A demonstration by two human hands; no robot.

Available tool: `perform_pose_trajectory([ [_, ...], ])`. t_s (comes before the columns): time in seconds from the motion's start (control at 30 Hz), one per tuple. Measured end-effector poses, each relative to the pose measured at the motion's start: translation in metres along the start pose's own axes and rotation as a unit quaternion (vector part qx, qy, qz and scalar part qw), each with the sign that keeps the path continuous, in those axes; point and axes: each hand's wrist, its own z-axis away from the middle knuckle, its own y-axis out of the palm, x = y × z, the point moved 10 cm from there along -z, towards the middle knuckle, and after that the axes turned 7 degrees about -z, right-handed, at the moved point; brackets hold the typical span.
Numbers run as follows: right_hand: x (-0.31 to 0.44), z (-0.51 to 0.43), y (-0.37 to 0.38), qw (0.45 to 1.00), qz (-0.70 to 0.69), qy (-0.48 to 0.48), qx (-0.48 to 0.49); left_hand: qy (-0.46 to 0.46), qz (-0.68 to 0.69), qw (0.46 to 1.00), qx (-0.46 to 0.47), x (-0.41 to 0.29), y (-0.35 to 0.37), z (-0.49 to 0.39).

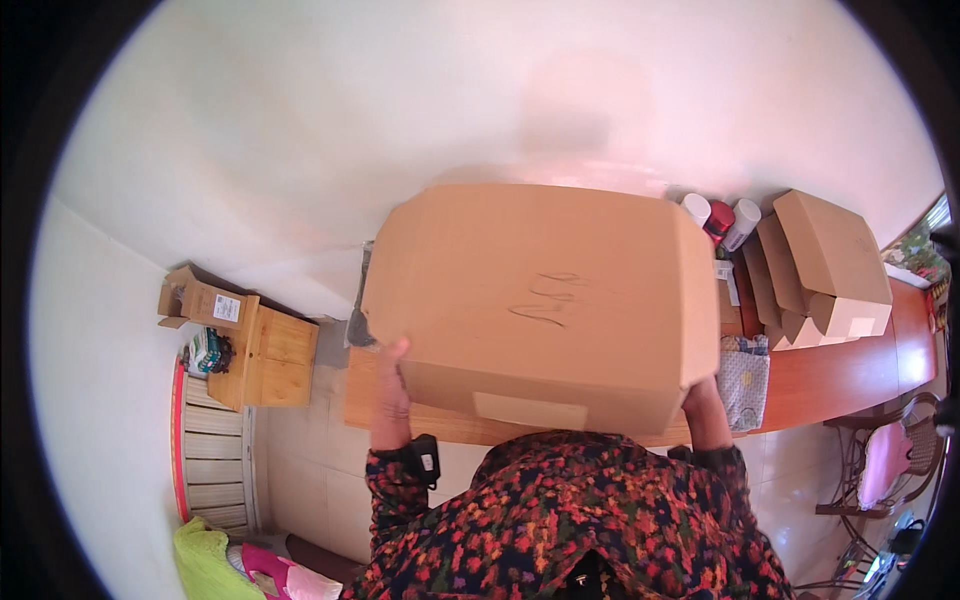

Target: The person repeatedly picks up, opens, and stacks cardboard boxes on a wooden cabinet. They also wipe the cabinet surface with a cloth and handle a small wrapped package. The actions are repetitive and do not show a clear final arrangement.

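A large brown cardboard box [536, 289] fills the middle of the view, with pen marks on its broad face and a pale label on its near side. My left hand [394, 382] grips its near left corner, thumb along the edge. At the near right corner, my right hand [703, 397] holds the box from beneath, its fingers mostly hidden. The box hides much of the wooden table [817, 390] behind it. Just right of my right hand, a folded patterned cloth [744, 382] lies at the table's front edge.
Several nested cardboard boxes [832, 262] lie on the table's right part. White and red containers [720, 219] stand near the wall. At left are a wooden cabinet [281, 360] and an opened carton [214, 300]. A rattan chair [885, 465] stands at lower right.
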Motion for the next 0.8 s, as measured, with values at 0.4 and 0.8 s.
perform_pose_trajectory([
  [0.4, -0.070, -0.101, 0.090, 0.994, 0.083, 0.012, -0.070, 0.063, -0.214, 0.974, 0.024, -0.064, -0.077, -0.084],
  [0.8, -0.086, -0.063, 0.140, 0.983, 0.146, -0.036, 0.105, 0.086, -0.172, 0.981, 0.002, -0.056, -0.089, -0.099],
])
